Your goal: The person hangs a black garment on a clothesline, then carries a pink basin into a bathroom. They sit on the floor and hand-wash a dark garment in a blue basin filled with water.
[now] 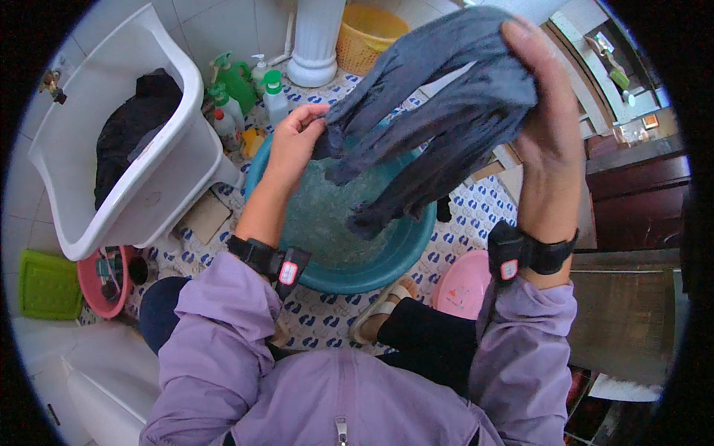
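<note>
A dark grey cloth garment (435, 106) is held up in the air between my hands, wet-looking and hanging in long folds. My right hand (544, 89) grips it at its upper right, thumb over the cloth. At the garment's left end, my left hand (298, 136) pinches an edge between thumb and fingers. Below lies a round teal plastic basin (357, 284) on the floor, holding cloudy water (334, 217). The garment's lower ends dangle over this water; whether they touch it I cannot tell.
At left, a white sink-like tub (178, 145) holds dark clothes (134, 128). Several bottles (237, 83) stand behind the basin, near a white pedestal (313, 44) and a yellow basket (365, 39). A pink plastic item (463, 284) lies by my foot; a pink bowl (125, 273) sits at left.
</note>
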